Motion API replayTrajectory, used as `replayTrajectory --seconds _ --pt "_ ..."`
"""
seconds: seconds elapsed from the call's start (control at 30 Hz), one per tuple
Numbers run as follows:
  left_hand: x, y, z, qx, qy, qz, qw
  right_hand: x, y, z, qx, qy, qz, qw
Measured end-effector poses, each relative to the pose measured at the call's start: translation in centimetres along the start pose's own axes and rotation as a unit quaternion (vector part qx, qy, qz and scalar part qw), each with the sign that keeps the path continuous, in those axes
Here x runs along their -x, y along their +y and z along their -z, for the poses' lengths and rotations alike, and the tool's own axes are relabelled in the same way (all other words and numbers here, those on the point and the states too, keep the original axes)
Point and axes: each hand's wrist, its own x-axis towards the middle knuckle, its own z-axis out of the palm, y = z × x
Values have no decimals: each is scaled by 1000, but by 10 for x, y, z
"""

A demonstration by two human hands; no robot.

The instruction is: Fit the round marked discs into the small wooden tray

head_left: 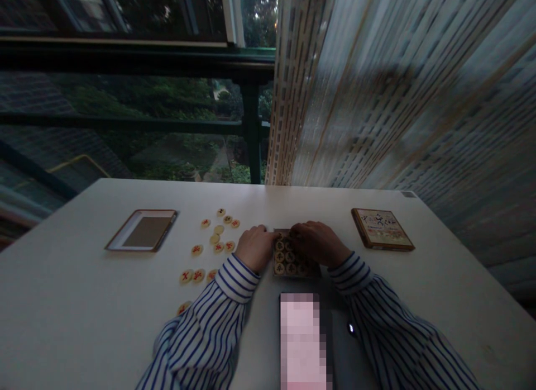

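Note:
Round wooden Chinese chess pieces with dark characters (279, 257) lie in rows in a small shallow box (293, 276). My left hand (254, 248) is at the box's left side, its fingers bent in against the back left corner. Over the back right part of the box bends my right hand (321, 245), fingers curled down and pressed together. Whatever its fingertips hold is hidden, and so are the pieces beneath. To the left, loose chess pieces (197, 249) are scattered on the white table (92, 300), mostly with red characters; a couple look blank.
An open tray-like lid (148, 232) lies at the back left. At the right is a flat printed case (383, 229). A phone (301, 339) with a blurred screen lies between my forearms. Behind the table are a window railing (250, 127) and a curtain (355, 99).

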Motion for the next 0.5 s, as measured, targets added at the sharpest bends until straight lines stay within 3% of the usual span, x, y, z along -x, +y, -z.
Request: replayTrajectory --seconds 0.5 --pt "1 0 4 32 8 0 999 -1 -4 2 5 -17 -10 1000"
